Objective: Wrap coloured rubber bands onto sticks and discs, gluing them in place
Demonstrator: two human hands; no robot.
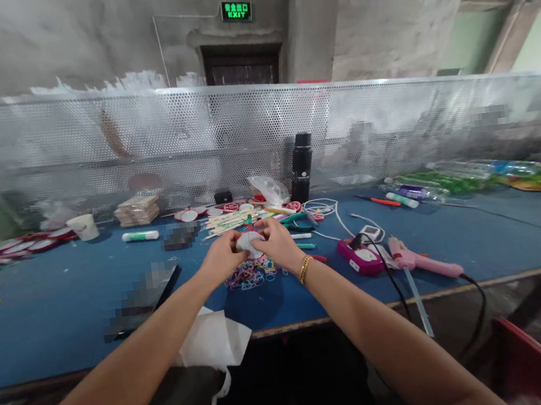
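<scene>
Between my two hands I hold up a small round white disc with a red rim (pixel 250 244). My left hand (pixel 223 257) pinches its left side, and my right hand (pixel 277 243) grips its right side with the thumb across the face. A green and red tip shows above the disc's top edge. Just below and behind lies a pile of colourful rubber bands (pixel 249 275) on the blue table. Flat wooden sticks (pixel 227 223) are spread behind my left hand. The far side of the disc is hidden from me.
A pink glue gun (pixel 424 262) and a magenta power strip (pixel 361 257) with cords lie at the right. A black bottle (pixel 302 168) stands at the back. A paper cup (pixel 82 228) and stacked wooden pieces (pixel 137 211) are at the left. White paper (pixel 214 338) hangs by the front edge.
</scene>
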